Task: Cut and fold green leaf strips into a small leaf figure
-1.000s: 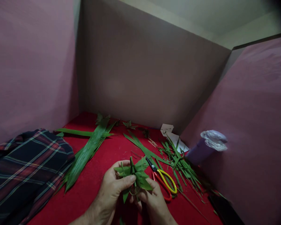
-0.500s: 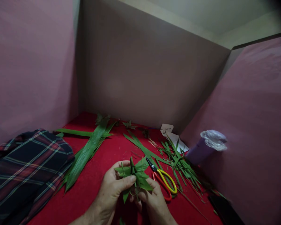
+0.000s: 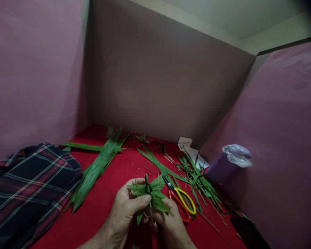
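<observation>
Between my hands is a star-shaped piece folded from green leaf strips, with pointed tips spread outward and a thin rolled piece standing up at its middle. My left hand grips it from the left, thumb pressed on its centre. On its lower right side, my right hand pinches it or a thin strand under it; the fingertips are partly hidden. Scissors with one yellow and one red handle lie just right of my right hand, blades pointing up and left.
Long green leaves lie on the red cloth at left, beside a plaid garment. Cut leaf strips are heaped at right, near white papers and a purple roll in plastic. A dark flat object lies lower right.
Almost nothing differs. The leaf star in my hands has shifted very slightly to the right; both hands keep their hold.
</observation>
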Available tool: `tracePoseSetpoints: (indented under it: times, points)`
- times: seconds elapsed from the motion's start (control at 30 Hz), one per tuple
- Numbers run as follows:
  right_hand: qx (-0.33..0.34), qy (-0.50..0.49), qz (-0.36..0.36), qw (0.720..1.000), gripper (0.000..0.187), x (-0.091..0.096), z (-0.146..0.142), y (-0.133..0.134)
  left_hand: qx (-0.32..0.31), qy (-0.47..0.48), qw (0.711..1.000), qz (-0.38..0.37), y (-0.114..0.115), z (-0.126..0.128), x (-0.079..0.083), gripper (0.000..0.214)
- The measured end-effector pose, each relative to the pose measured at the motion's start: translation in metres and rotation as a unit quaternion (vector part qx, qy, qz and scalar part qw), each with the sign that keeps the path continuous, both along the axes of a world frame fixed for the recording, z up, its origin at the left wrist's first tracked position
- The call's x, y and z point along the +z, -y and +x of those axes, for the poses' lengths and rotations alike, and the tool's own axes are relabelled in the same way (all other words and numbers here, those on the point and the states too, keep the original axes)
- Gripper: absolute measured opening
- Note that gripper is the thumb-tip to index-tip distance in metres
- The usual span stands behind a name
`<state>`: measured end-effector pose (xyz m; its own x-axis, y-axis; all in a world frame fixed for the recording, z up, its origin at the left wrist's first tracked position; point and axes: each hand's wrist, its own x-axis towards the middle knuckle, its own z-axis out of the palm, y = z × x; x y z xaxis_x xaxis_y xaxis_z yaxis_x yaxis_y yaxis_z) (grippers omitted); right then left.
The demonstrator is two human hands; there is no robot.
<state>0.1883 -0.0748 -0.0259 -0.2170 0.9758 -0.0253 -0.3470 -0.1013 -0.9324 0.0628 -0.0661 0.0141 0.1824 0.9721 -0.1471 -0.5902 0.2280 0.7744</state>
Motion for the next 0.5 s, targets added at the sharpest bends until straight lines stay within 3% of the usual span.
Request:
tracePoseSetpoints:
  times: [0.5]
  points:
    - [-0.026, -0.031, -0.008, 0.999, 0.020, 0.005, 0.001, 0.004, -0.005, -0.006, 1.000, -0.005, 0.010, -0.002, 0.012, 0.038]
